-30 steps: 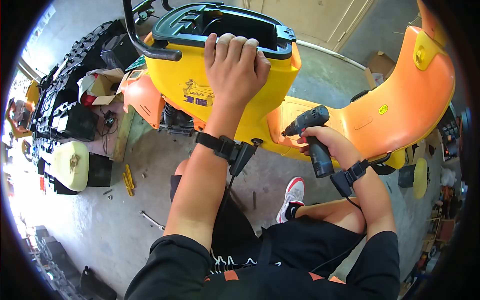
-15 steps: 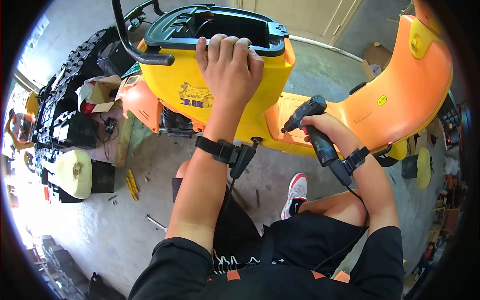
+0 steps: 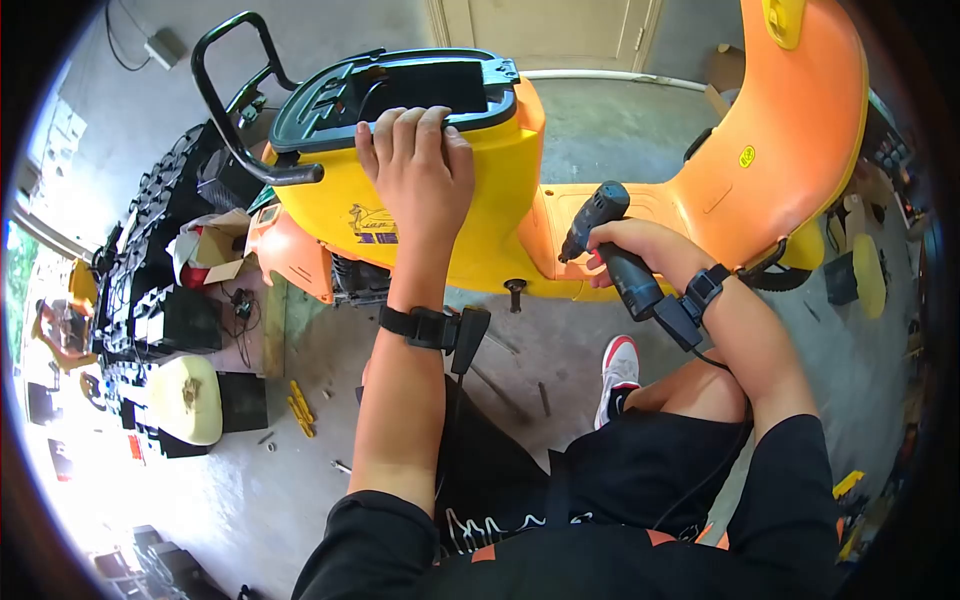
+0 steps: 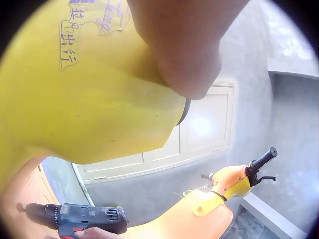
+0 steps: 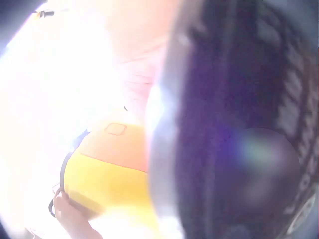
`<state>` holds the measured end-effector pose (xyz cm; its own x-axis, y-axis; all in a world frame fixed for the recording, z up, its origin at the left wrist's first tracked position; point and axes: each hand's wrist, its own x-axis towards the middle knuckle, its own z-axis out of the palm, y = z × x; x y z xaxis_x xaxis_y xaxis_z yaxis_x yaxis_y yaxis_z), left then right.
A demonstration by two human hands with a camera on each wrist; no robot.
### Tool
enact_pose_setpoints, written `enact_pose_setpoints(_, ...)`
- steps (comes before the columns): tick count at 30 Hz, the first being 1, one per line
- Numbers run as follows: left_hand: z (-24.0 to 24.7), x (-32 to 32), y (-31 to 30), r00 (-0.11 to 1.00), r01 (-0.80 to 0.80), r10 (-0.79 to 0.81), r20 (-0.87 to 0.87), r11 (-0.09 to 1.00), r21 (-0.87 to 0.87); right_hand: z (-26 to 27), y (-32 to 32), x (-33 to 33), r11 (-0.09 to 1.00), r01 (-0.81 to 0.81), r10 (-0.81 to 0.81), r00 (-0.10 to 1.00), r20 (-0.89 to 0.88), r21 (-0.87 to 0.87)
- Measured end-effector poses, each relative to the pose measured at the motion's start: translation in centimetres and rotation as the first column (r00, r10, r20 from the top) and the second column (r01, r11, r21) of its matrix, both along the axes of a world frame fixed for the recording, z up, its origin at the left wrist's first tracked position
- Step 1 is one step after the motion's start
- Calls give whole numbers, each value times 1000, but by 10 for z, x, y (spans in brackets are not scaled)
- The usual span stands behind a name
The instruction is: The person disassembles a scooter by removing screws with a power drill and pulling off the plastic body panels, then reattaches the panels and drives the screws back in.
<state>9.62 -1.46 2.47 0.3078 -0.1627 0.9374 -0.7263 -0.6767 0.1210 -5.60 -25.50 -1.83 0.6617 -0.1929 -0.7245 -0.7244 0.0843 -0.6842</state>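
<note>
My left hand point(image 3: 415, 195) grips the upper edge of a yellow scooter body point(image 3: 470, 235), its fingers over the black rim point(image 3: 345, 135) of an open compartment. In the left wrist view that hand hides part of the edge. My right hand point(image 3: 650, 245) holds a cordless drill point(image 3: 628, 275) by its handle. The drill's nose points left, close over the orange footboard point(image 3: 660, 205) in the head view. The left wrist view shows the drill point(image 4: 79, 219) side on, with a finger near its red trigger. Its dark battery base point(image 5: 229, 124) fills much of the right wrist view.
A black grab rail point(image 3: 235, 145) sticks out at the scooter's rear. The orange front shield point(image 3: 800, 130) rises at the right. Black batteries point(image 3: 180, 320), a pale seat cushion point(image 3: 188, 400) and yellow tools point(image 3: 300, 410) lie on the left. A shoe point(image 3: 618, 375) stands under the scooter.
The head view has shifted, so the scooter sits further left and its rear lower in the picture. My left hand stays on the rim, and the drill remains in my right hand near the footboard.
</note>
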Motion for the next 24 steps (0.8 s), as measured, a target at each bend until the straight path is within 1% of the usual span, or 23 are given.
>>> enact_pose_setpoints(3, -1, -1, -1, 1000, -1, 2, -13, 1000, 9, -10, -6, 0, 996, 13, -13, 1000, -1, 94)
enact_pose_setpoints(5, -2, -1, -3, 1000, -18, 18, -2, 1000, -14, -19, -13, 3, 984, 22, -23, 1000, 3, 175)
enact_pose_setpoints(6, -1, -2, -4, 999, -36, 36, -12, 999, -11, -15, -9, 4, 990, 6, -9, 1000, 19, 139)
enact_pose_setpoints(7, -1, -3, -6, 1000, -28, 28, -12, 1000, -5, -13, -6, 5, 989, 14, -17, 1000, 19, 145)
enact_pose_setpoints(10, -2, -4, -8, 998, -59, 59, -7, 998, -13, -14, -5, 16, 998, -62, 62, 998, -13, 14)
enact_pose_setpoints(13, -4, -3, -8, 998, -67, 67, 4, 998, -20, -11, -9, 22, 998, -60, 59, 997, -58, -16)
enact_pose_setpoints(14, -4, -3, -8, 998, -64, 65, 3, 998, -17, -11, -11, 24, 996, -88, 87, 994, -67, -17)
enact_pose_setpoints(18, -4, -2, -9, 995, -97, 97, 18, 995, -5, -14, -15, 28, 994, -107, 109, 991, -76, 21)
enact_pose_setpoints(24, -7, -1, -11, 991, -132, 132, 35, 991, -6, -4, -6, 24, 992, -120, 117, 990, -83, -40)
